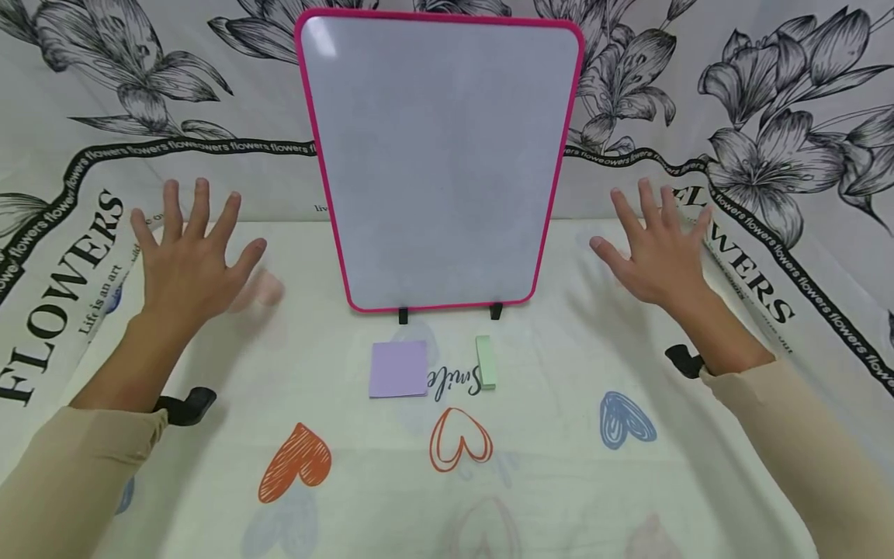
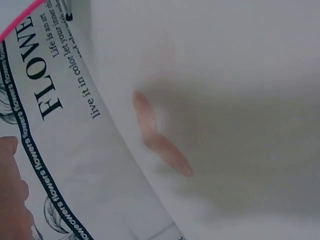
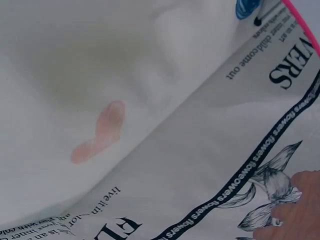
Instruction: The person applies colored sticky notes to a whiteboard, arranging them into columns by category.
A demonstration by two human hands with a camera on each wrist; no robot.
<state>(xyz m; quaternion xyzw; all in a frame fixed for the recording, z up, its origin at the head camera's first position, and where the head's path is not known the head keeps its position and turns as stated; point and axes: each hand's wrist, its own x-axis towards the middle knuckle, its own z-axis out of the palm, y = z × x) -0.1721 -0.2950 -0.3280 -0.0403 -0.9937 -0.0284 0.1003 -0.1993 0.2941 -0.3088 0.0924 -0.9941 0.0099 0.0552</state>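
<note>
My left hand is spread with its fingers straight, above the left part of the table and holding nothing. The right hand has its fingers spread too, over the right side, with nothing in it. Between them stands a whiteboard with a pink frame, upright on small black feet. In front of the board lie a purple sticky-note pad and, to its right, a narrow light green strip. Part of the left hand shows at the left wrist view's edge; part of the right hand shows in the right wrist view's lower right corner.
A white tablecloth printed with hearts and the word Smile covers the table. Behind the board hangs a cloth with black flower drawings and lettering. Black straps sit at both wrists, by the beige sleeves.
</note>
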